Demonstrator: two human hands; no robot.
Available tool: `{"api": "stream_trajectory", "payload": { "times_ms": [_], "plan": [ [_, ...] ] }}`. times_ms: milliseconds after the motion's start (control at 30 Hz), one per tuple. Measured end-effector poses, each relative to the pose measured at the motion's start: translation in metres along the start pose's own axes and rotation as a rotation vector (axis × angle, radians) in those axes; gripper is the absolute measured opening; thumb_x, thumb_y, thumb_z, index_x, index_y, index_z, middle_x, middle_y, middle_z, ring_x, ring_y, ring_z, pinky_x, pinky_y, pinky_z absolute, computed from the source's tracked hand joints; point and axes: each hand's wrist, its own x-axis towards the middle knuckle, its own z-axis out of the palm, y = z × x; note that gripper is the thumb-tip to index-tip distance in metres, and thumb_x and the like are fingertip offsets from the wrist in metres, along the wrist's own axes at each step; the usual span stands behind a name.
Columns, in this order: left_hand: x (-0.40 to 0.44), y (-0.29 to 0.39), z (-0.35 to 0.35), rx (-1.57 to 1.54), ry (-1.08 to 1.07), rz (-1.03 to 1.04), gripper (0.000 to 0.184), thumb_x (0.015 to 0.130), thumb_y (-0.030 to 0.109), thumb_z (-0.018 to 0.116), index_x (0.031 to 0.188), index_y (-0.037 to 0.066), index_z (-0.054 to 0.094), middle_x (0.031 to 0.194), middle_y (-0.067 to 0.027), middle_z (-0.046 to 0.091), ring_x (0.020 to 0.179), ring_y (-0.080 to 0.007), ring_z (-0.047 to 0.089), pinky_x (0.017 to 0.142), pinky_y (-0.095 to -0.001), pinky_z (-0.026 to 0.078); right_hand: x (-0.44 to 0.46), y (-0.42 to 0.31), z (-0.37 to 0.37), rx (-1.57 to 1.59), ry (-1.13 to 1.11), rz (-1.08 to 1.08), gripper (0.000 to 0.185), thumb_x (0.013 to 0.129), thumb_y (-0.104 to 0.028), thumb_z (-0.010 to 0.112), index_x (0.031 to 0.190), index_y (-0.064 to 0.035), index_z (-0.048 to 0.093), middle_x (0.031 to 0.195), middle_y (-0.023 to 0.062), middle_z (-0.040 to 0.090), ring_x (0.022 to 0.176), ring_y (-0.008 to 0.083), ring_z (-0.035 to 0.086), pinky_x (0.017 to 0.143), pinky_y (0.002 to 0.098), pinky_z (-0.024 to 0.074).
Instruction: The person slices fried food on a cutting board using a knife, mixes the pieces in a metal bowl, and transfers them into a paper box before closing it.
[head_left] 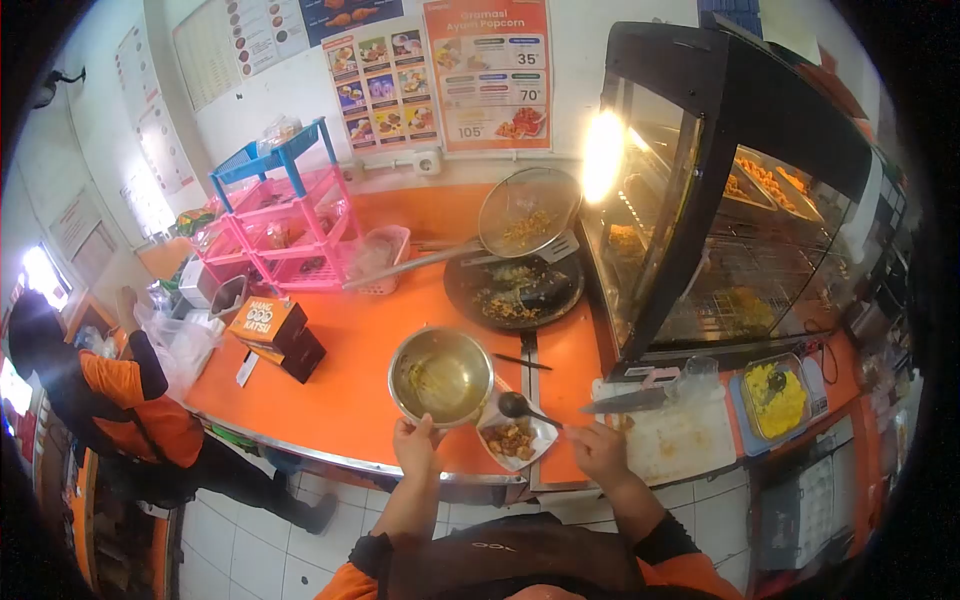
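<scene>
My left hand (417, 446) grips the near rim of a round metal bowl (441, 375), tilted toward me, with some residue inside. My right hand (600, 452) is closed on the handle of a black spoon (514, 404). The spoon's head is over the far edge of a white paper tray (538, 440) that holds browned food pieces (510, 441). The tray lies on the orange counter (370, 390) between my hands. A dark stick (522, 361) lies just beyond the spoon.
A black pan (515, 310) and a strainer (528, 215) stand behind the bowl. At right are a knife (628, 401) on a cutting board (680, 440), a yellow food tray (775, 398) and a glass warmer (720, 200). A box (278, 335), pink rack (290, 225) and co-worker (130, 400) are left.
</scene>
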Motion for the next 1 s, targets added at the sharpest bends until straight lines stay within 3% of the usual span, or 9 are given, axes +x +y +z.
{"api": "stream_trajectory", "payload": {
  "times_ms": [133,200,300,400,467,700,833,933,1000],
  "plan": [
    [0.022,-0.006,0.004,-0.028,0.025,-0.035,0.013,0.084,0.002,0.057,0.087,0.006,0.045,0.083,-0.0064,0.056,0.073,-0.0185,0.06,0.064,-0.0327,0.056,0.086,-0.059,0.027,-0.157,-0.44,0.105,0.026,0.078,-0.016,0.059,0.103,-0.0118,0.062,0.072,0.007,0.062,0.066,0.0293,0.06,0.06,0.0409,0.0487],
    [0.047,-0.008,0.001,-0.065,0.018,-0.04,0.013,0.084,0.001,0.056,0.087,0.006,0.045,0.083,-0.0073,0.056,0.073,-0.0196,0.06,0.06,-0.0329,0.055,0.122,-0.062,0.062,0.211,-0.167,-0.167,0.029,0.08,-0.019,0.057,0.109,-0.0122,0.059,0.08,0.009,0.063,0.074,0.0292,0.061,0.066,0.041,0.0485],
    [0.099,0.009,0.018,-0.221,0.096,-0.047,0.014,0.083,0.0,0.056,0.089,0.003,0.043,0.083,-0.0092,0.055,0.068,-0.0199,0.058,0.051,-0.0318,0.054,0.159,-0.066,0.042,0.306,-0.051,-0.065,0.028,0.081,-0.02,0.055,0.108,-0.011,0.059,0.094,0.0115,0.062,0.085,0.0284,0.059,0.074,0.0389,0.0479],
    [0.172,0.004,0.01,-0.138,0.139,-0.077,0.019,0.083,-0.001,0.056,0.093,0.001,0.04,0.083,-0.0103,0.055,0.063,-0.0196,0.057,0.049,-0.0298,0.054,0.169,-0.055,0.009,-0.027,-0.625,0.178,0.026,0.078,-0.019,0.061,0.098,-0.0021,0.061,0.096,0.0146,0.063,0.086,0.0283,0.062,0.075,0.0338,0.0487],
    [0.216,-0.018,-0.006,-0.08,0.15,-0.111,0.021,0.083,-0.001,0.057,0.094,0.0,0.039,0.082,-0.0109,0.054,0.062,-0.0196,0.057,0.049,-0.0302,0.054,0.149,-0.034,0.032,0.262,-0.613,0.314,0.032,0.075,-0.021,0.065,0.103,-0.0047,0.06,0.101,0.0142,0.062,0.089,0.0276,0.061,0.077,0.033,0.048],
    [0.131,-0.072,0.008,0.253,0.284,-0.105,0.043,0.072,0.02,0.072,0.093,0.003,0.039,0.084,-0.0077,0.051,0.07,-0.0163,0.054,0.055,-0.026,0.046,0.097,0.052,0.175,0.05,-0.524,0.161,0.058,0.07,-0.034,0.069,0.119,-0.0077,0.053,0.101,0.0111,0.059,0.091,0.0297,0.058,0.081,0.0386,0.0465],
    [0.038,-0.044,0.062,0.844,-0.047,0.141,0.036,0.077,0.011,0.066,0.103,-0.002,0.045,0.094,-0.0083,0.055,0.088,-0.0202,0.055,0.078,-0.0364,0.045,0.12,0.054,0.147,0.282,-0.736,0.333,0.05,0.07,-0.005,0.058,0.12,-0.0125,0.054,0.101,0.0111,0.062,0.09,0.0227,0.06,0.077,0.0325,0.0473],
    [0.074,-0.066,0.009,0.359,-0.645,0.025,0.037,0.077,0.007,0.064,0.109,-0.003,0.048,0.106,-0.011,0.056,0.098,-0.0214,0.055,0.088,-0.0337,0.042,0.133,0.034,0.072,0.734,-0.815,0.487,0.043,0.069,0.002,0.053,0.111,-0.0058,0.056,0.098,0.0136,0.062,0.089,0.0248,0.06,0.076,0.0331,0.0477],
    [0.061,-0.047,-0.01,0.506,-0.93,0.029,0.036,0.077,0.003,0.062,0.111,-0.002,0.051,0.116,-0.0113,0.054,0.107,-0.0207,0.052,0.093,-0.0324,0.039,0.117,0.035,0.056,0.786,-0.752,0.306,0.038,0.07,0.005,0.052,0.107,-0.0036,0.057,0.097,0.0144,0.061,0.089,0.0264,0.06,0.077,0.0335,0.0478]
  ]
}}
